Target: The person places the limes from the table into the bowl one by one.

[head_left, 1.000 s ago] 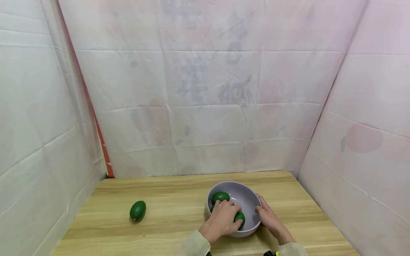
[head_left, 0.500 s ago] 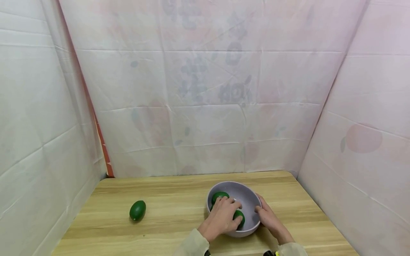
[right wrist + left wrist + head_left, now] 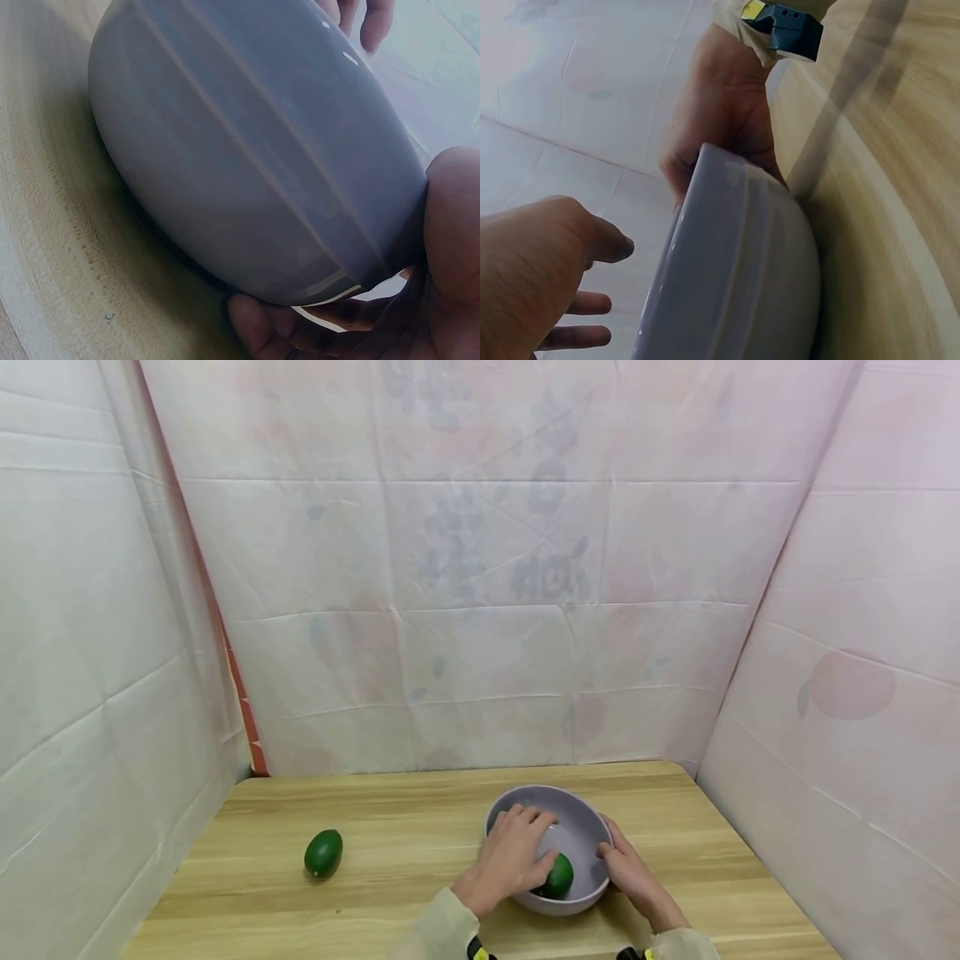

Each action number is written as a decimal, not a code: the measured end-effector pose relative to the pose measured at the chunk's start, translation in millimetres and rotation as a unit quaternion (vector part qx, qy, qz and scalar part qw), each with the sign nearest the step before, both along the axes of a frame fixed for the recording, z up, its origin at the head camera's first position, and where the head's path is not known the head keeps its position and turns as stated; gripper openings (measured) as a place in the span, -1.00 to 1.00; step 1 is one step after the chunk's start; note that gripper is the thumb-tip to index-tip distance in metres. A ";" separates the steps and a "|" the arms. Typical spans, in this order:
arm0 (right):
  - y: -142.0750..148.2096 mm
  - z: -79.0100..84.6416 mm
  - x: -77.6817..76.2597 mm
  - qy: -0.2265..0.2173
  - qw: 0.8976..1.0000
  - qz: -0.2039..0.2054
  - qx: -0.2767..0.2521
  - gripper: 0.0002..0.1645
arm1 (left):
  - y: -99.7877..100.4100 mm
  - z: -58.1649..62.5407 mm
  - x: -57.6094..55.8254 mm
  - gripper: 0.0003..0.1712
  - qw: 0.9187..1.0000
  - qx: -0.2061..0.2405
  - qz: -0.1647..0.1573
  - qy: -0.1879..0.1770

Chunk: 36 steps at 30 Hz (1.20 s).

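A grey-purple bowl [image 3: 581, 828] stands on the table at right of centre. My right hand [image 3: 633, 877] grips its right side, thumb at the rim and fingers curled beneath the wall in the right wrist view. Over the bowl's left part is my left hand [image 3: 512, 857], fingers extended and spread, holding nothing. In the left wrist view those fingers [image 3: 589, 303] reach above the rim. One green lime [image 3: 560, 877] shows in the bowl by the left thumb; the limes farther left are hidden behind the hand. Another lime [image 3: 324, 853] lies on the table at left.
The wood-grain table [image 3: 405, 827] has a back edge against a pale cloth wall [image 3: 487, 660]. Similar cloth walls [image 3: 67, 652] rise on the left and right sides. Dark wrist straps [image 3: 795, 34] sit at the sleeves.
My left hand has let go of the limes, moved slightly left and up, and spread its fingers. The lime by its thumb shows more fully. My right hand and the bowl have stayed still.
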State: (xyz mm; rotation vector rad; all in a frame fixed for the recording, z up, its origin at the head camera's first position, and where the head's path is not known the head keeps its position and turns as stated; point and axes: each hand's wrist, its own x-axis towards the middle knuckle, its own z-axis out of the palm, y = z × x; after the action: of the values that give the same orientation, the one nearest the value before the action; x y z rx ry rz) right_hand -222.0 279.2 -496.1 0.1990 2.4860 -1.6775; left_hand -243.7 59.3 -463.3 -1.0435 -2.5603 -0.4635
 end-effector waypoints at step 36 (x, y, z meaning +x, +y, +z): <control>1.5 -0.1 -2.0 0.008 1.000 0.007 0.006 -0.22 | -101.1 -14.2 -13.8 -0.51 0.995 0.014 0.102 0.011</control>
State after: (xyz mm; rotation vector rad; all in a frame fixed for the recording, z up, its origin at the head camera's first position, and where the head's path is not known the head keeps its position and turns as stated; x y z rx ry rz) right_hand -224.1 280.7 -496.2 0.1690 2.5035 -1.6660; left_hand -257.5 -41.8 -477.6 -0.7610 -2.5965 -0.4293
